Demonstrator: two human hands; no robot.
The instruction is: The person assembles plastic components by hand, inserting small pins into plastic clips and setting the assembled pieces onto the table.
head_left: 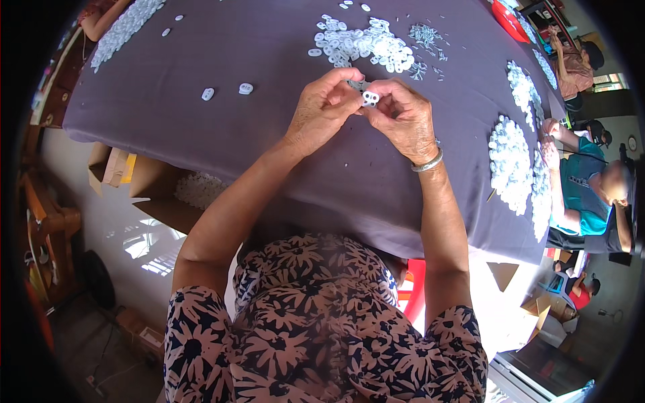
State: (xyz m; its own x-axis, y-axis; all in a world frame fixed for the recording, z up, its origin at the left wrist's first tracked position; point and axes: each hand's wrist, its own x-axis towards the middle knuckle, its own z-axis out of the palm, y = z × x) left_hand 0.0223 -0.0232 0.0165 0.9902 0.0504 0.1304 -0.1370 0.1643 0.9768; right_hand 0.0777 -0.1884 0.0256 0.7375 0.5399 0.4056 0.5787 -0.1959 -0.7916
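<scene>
Just beyond the right hand [403, 115], scattered white pieces [366, 47], grey pins [423, 33].

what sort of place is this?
Probably a hand-assembly workroom: heaps of white oval pieces and tiny grey parts lie on a cloth-covered table, and a person in teal is at its right side.

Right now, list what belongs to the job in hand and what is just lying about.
Likely in the job:
White oval plastic piece with holes, between left grip and right grip
Heap of similar white oval pieces
Thin silvery pin-like pieces

Seemingly just lying about:
Brown wooden furniture, left
Black round object beside it
</scene>
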